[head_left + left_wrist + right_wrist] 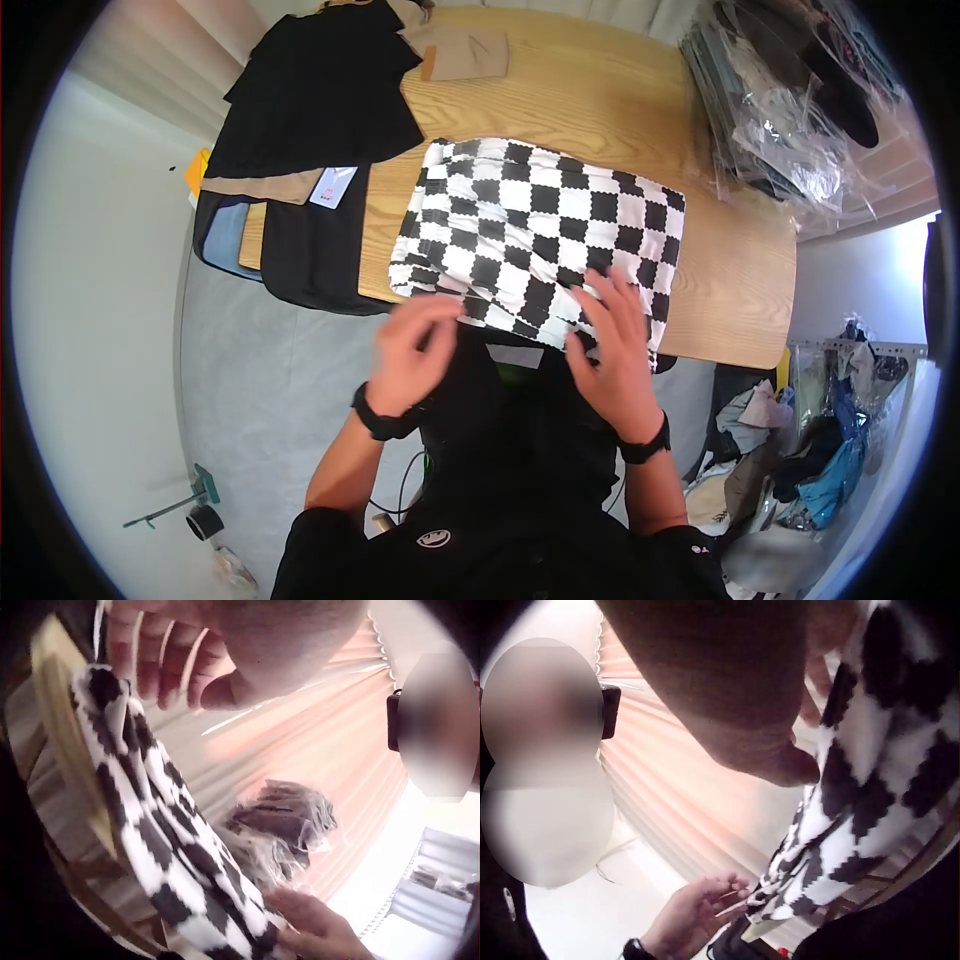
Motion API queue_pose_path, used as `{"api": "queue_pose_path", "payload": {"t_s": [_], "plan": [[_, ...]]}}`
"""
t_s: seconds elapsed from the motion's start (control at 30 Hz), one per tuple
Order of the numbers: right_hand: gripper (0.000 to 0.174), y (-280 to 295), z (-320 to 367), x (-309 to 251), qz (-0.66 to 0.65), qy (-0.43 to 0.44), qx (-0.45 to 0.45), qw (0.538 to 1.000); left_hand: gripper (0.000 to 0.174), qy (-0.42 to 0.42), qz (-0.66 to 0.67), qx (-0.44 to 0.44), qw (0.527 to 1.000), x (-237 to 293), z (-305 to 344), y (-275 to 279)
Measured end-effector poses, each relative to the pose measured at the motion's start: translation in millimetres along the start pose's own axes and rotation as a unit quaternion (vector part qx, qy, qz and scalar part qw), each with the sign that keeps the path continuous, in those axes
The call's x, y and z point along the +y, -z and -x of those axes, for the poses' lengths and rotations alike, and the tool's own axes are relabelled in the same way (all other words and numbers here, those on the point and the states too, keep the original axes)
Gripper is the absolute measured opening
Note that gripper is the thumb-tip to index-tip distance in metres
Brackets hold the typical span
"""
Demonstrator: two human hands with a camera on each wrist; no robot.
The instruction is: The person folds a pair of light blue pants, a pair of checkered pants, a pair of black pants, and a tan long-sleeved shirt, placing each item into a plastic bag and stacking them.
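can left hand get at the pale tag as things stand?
Likely yes: the left hand appears to hold nothing, and the pale tag lies uncovered on dark fabric, with nothing visibly blocking the way.

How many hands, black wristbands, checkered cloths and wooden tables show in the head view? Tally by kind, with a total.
Hands: 2, the left hand and the right hand
Black wristbands: 2, one on each wrist
Checkered cloth: 1, black and white
Wooden table: 1
Total: 6
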State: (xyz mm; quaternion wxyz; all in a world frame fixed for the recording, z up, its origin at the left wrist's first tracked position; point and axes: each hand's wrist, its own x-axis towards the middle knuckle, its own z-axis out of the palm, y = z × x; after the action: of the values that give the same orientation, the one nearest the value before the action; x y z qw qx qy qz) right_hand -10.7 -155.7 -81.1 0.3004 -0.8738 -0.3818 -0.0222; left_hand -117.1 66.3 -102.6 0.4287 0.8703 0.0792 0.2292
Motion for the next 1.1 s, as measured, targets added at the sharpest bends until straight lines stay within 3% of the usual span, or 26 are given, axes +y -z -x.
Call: {"api": "queue_pose_path", "payload": {"t_s": [0.07, 0.13, 0.2, 0.27, 0.37, 0.53, 0.63, 0.8, 0.87, 0.93, 1.0, 1.03, 1.1], "plan": [[0.054, 3.5, 20.8, 10.2, 0.024, -0.040, 0.037, 0.998, 0.013, 0.056, -0.004, 0.093, 0.994, -12.2, -14.3, 13.7], [0.058, 4.1, 40.5, 19.0, 0.048, -0.076, 0.076, 0.993, 0.020, 0.108, -0.012, 0.106, 0.988, -25.5, -29.4, 18.2], [0.065, 6.0, 54.9, 25.2, 0.015, -0.152, 0.050, 0.987, 0.024, 0.122, -0.028, 0.093, 0.988, -25.8, -41.5, 13.0], [0.070, 7.0, 58.4, 24.9, 0.030, -0.140, 0.048, 0.988, 0.029, 0.136, -0.046, 0.084, 0.986, -23.3, -55.8, 7.4], [0.070, 1.6, 64.8, 25.9, 0.026, -0.172, 0.096, 0.980, 0.057, 0.184, -0.037, -0.002, 0.982, -23.9, -76.7, -0.1], [0.063, -2.0, 62.0, 30.8, -0.008, -0.152, 0.105, 0.983, 0.059, 0.229, 0.147, -0.041, 0.961, -28.5, -92.7, -4.6], [0.057, -5.8, 59.9, 34.0, -0.010, -0.142, 0.122, 0.982, 0.055, 0.254, 0.190, -0.004, 0.948, -24.4, -94.0, -2.9], [0.051, -6.0, 58.3, 29.5, -0.031, -0.165, 0.172, 0.971, 0.034, 0.170, 0.324, 0.118, 0.923, -7.5, -91.4, 10.3], [0.049, -6.4, 59.6, 24.8, -0.022, -0.167, 0.190, 0.967, 0.034, 0.213, 0.309, 0.132, 0.918, -7.7, -90.7, 23.7], [0.048, -10.1, 56.2, 21.3, -0.037, -0.174, 0.209, 0.962, 0.036, 0.263, 0.216, 0.085, 0.937, -40.1, -88.5, 28.5], [0.044, -12.8, 52.0, 24.5, -0.032, -0.169, 0.229, 0.958, 0.037, 0.197, 0.120, 0.066, 0.971, -67.2, -77.7, 20.6], [0.041, -12.7, 53.3, 29.5, -0.043, -0.176, 0.207, 0.961, 0.038, 0.189, 0.093, 0.027, 0.977, -66.8, -73.4, 21.6], [0.038, -8.2, 53.8, 32.6, -0.047, -0.194, 0.193, 0.961, 0.039, 0.178, 0.067, 0.029, 0.981, -57.6, -65.4, 24.2]]}}
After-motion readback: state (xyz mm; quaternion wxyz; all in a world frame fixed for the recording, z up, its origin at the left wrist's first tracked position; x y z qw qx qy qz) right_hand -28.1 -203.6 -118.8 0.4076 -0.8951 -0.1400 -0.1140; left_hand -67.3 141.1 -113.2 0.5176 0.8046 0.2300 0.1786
